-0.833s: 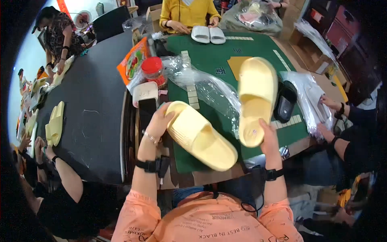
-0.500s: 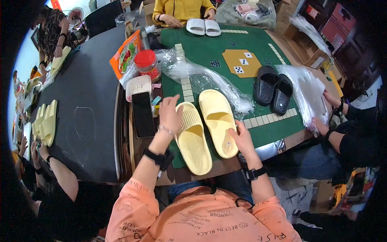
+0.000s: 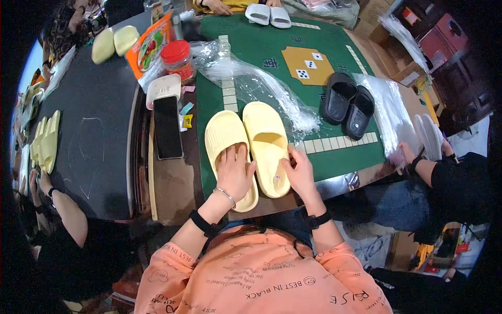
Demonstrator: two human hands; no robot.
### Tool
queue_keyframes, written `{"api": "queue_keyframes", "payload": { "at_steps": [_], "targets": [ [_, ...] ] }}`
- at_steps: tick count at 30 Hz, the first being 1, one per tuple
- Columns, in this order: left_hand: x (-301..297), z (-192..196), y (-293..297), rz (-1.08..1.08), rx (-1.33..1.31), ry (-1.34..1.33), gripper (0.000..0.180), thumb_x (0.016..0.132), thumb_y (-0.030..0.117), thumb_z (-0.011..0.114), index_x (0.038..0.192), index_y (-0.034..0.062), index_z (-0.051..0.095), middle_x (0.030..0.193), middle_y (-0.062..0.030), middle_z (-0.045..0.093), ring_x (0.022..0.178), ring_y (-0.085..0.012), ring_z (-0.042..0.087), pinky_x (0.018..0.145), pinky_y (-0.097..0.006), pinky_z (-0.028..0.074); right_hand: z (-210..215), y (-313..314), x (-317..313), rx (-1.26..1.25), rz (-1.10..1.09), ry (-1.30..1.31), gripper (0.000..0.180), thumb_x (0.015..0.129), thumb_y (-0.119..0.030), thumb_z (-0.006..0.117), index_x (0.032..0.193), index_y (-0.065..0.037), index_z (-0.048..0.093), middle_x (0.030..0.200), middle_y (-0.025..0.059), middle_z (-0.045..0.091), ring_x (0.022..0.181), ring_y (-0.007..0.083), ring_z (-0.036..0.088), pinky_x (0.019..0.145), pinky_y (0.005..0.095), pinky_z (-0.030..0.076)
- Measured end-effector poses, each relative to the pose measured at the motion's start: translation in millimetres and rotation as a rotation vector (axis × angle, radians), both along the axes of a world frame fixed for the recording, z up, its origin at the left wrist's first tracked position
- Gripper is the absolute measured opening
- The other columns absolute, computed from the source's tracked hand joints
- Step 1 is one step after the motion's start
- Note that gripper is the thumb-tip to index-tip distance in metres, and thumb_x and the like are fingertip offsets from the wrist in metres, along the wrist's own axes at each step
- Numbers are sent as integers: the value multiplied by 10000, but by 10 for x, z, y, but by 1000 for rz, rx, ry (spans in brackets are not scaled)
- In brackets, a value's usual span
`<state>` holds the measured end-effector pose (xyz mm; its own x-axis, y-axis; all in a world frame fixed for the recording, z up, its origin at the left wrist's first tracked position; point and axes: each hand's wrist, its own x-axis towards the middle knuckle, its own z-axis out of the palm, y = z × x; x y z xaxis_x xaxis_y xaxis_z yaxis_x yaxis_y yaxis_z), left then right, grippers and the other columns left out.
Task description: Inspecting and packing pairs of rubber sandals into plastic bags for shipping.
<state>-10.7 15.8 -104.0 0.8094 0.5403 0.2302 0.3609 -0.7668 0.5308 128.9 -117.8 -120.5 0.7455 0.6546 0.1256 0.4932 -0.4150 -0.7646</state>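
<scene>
Two pale yellow slide slippers lie side by side on the near edge of the green mat, toes pointing away from me. My left hand (image 3: 235, 171) rests on the insole of the left slipper (image 3: 224, 128), its fingers stretched forward and the tips at the strap's opening. At the outer edge of the right slipper (image 3: 265, 128), my right hand (image 3: 300, 171) is closed on the rim, thumb toward the insole. A small mark shows on that slipper's heel.
Black slippers (image 3: 342, 100) and clear plastic bags (image 3: 384, 107) lie to the right. A crumpled clear bag (image 3: 261, 78) is beyond my slippers. At left are a phone (image 3: 167, 128), a white box (image 3: 163, 90) and a red-lidded jar (image 3: 178, 58). Co-workers handle other slippers around the tables.
My left hand has moved from beside the left slipper's strap down onto its insole. Both yellow slippers now sit closer together. Another yellow pair now lies at the dark table's far end.
</scene>
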Motion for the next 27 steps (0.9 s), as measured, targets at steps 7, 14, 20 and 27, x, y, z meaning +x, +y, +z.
{"api": "queue_keyframes", "payload": {
  "at_steps": [7,14,20,27],
  "targets": [
    [197,-99,-139,75,120,189,653,832,342,493,1250,-113,283,1251,-294,363,1187,-430,307,1024,-477,191,58,-130,74,33,74,-4,369,772,-128,606,1108,10,540,836,136,567,718,237,573,657,313,464],
    [216,-184,-165,106,219,250,653,836,364,461,1242,-118,290,1228,-294,391,1180,-415,324,1027,-475,177,65,-517,1103,142,-271,-97,134,791,-94,579,890,-9,609,789,123,632,696,190,607,651,290,472],
    [215,-163,-170,111,233,253,646,826,341,462,1238,-124,285,1227,-294,386,1171,-414,331,1027,-475,172,30,-464,1406,-6,-171,-272,143,742,-91,632,865,-28,595,815,112,580,712,245,576,640,331,465],
    [215,-135,-169,112,193,244,649,822,349,474,1233,-119,296,1225,-293,386,1171,-412,329,1031,-465,172,239,-474,1390,49,-118,-232,107,724,-89,647,772,-13,589,776,114,573,684,208,559,642,297,449]
  ]
}}
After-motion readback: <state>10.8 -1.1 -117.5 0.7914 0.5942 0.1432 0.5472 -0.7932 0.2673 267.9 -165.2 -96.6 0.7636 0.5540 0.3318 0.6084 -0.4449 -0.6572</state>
